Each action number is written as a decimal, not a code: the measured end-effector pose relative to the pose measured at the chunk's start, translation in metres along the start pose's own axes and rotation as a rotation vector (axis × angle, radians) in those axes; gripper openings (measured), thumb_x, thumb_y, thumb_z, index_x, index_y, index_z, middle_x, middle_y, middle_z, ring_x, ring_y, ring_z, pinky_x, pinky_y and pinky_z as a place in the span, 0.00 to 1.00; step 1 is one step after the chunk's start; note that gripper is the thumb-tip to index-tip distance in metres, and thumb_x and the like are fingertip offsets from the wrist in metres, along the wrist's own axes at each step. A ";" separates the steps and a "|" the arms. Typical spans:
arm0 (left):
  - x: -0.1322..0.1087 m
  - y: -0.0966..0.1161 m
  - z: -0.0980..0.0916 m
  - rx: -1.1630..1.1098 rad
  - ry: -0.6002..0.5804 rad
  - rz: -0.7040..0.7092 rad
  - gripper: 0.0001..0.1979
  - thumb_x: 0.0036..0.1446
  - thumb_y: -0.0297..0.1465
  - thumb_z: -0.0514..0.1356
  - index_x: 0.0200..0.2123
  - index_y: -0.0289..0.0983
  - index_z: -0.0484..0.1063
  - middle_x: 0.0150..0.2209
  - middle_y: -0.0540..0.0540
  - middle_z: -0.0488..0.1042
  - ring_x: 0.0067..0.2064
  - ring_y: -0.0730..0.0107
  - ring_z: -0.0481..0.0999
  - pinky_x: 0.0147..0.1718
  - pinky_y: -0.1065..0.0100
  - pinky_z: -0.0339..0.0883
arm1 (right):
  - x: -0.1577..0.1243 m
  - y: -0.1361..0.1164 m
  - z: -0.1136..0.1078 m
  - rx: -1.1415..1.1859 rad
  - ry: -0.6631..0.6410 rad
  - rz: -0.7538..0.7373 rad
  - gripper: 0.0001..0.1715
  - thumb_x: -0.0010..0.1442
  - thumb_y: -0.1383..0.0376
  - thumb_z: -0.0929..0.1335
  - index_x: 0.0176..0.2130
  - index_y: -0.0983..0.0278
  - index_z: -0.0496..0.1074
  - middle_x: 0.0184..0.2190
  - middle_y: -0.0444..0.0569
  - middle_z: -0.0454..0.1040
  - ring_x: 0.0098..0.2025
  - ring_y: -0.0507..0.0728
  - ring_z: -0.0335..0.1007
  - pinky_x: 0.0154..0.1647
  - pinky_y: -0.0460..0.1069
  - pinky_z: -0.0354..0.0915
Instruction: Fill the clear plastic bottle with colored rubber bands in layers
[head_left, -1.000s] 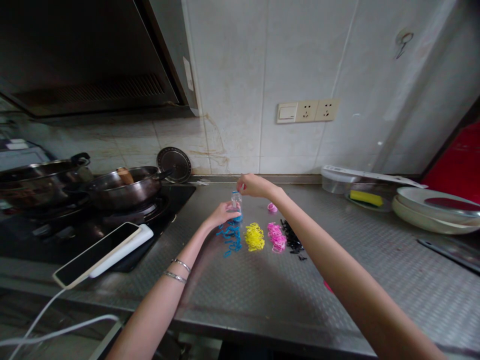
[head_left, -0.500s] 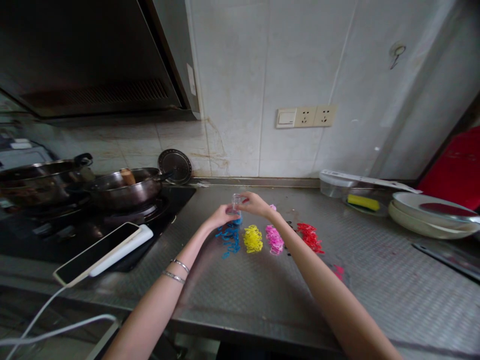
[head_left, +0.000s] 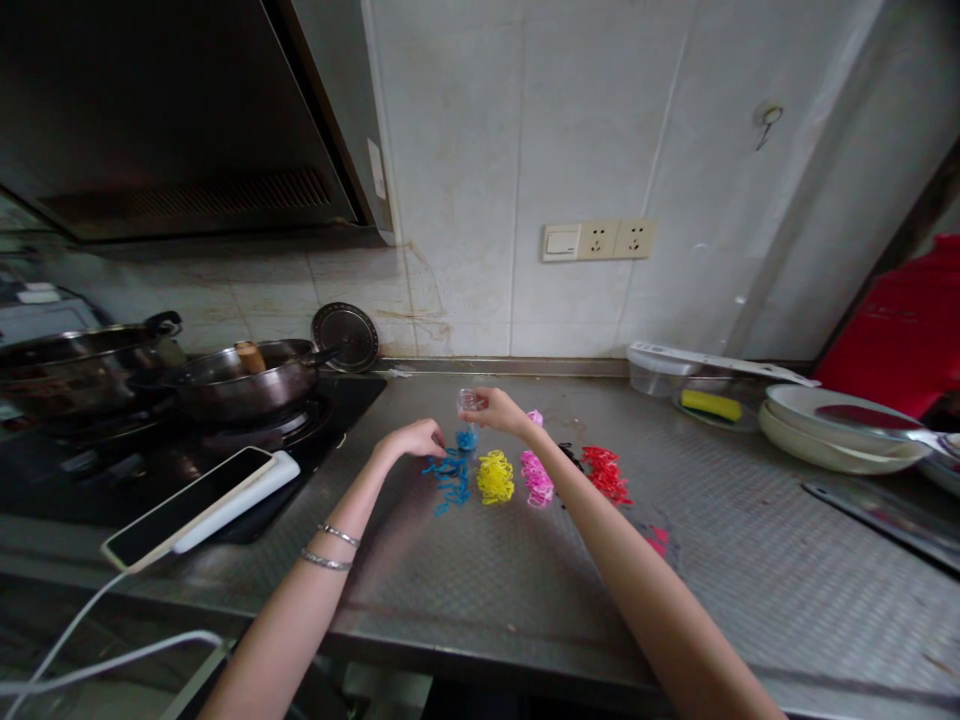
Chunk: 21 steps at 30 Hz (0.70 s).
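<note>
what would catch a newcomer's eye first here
Probably the piles of blue bands, yellow bands, pink bands, black bands and red bands across the metal counter. Just behind the blue ones, the right hand holds a clear jar, blue inside. A large red object shows at far right.

L hand [head_left: 415, 438] palm-dn, fwd; R hand [head_left: 500, 411] fwd, gripping.

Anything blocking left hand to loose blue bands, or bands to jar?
Nothing visible: the left hand is at the loose blue bands, with the jar just beyond, in the right hand. The jar's mouth itself is indistinct.
</note>
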<state>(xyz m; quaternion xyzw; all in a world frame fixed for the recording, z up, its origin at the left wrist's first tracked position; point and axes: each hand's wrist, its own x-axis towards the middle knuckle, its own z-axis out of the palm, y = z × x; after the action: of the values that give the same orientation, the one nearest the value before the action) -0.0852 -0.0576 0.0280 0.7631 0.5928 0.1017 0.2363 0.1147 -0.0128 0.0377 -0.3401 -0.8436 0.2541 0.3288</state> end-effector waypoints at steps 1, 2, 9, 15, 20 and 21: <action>0.002 0.000 0.002 -0.010 -0.012 0.027 0.09 0.37 0.29 0.59 0.27 0.34 0.76 0.23 0.49 0.75 0.24 0.73 0.69 0.24 0.75 0.58 | 0.001 0.001 0.000 0.005 -0.006 -0.002 0.20 0.46 0.54 0.68 0.32 0.68 0.69 0.22 0.43 0.69 0.21 0.47 0.62 0.21 0.42 0.57; 0.003 0.001 0.004 -0.020 -0.021 0.060 0.09 0.38 0.28 0.58 0.27 0.34 0.76 0.23 0.49 0.75 0.24 0.73 0.69 0.24 0.76 0.58 | 0.001 0.003 0.000 0.013 -0.012 0.000 0.20 0.46 0.54 0.68 0.32 0.68 0.69 0.22 0.43 0.70 0.21 0.47 0.62 0.20 0.41 0.57; -0.004 0.013 0.009 0.007 -0.062 0.173 0.07 0.42 0.29 0.58 0.24 0.35 0.76 0.22 0.49 0.75 0.23 0.75 0.68 0.24 0.76 0.57 | 0.004 0.008 0.002 0.046 -0.026 0.039 0.21 0.46 0.53 0.68 0.34 0.68 0.68 0.23 0.45 0.70 0.20 0.47 0.64 0.18 0.42 0.60; -0.014 0.016 0.013 0.072 -0.044 0.207 0.13 0.37 0.36 0.64 0.28 0.35 0.75 0.22 0.50 0.73 0.23 0.75 0.67 0.21 0.76 0.55 | 0.002 -0.002 0.001 -0.005 -0.032 0.019 0.20 0.46 0.55 0.69 0.34 0.68 0.68 0.23 0.45 0.71 0.19 0.48 0.64 0.19 0.42 0.60; -0.016 0.018 0.020 0.080 -0.044 0.212 0.08 0.41 0.30 0.60 0.27 0.35 0.75 0.22 0.49 0.73 0.23 0.74 0.68 0.23 0.76 0.57 | 0.000 -0.007 -0.001 -0.011 -0.034 0.022 0.18 0.46 0.57 0.69 0.34 0.68 0.68 0.22 0.45 0.71 0.20 0.48 0.65 0.19 0.41 0.60; -0.016 0.018 0.021 0.082 -0.044 0.207 0.08 0.41 0.29 0.59 0.27 0.34 0.75 0.22 0.49 0.74 0.23 0.74 0.69 0.23 0.76 0.57 | 0.000 -0.007 -0.001 -0.007 -0.034 0.018 0.18 0.46 0.57 0.69 0.34 0.68 0.68 0.22 0.45 0.71 0.20 0.48 0.65 0.18 0.41 0.59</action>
<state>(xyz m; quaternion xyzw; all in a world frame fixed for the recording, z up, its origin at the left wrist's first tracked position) -0.0650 -0.0814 0.0205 0.8314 0.5091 0.0842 0.2061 0.1128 -0.0174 0.0431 -0.3446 -0.8468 0.2599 0.3109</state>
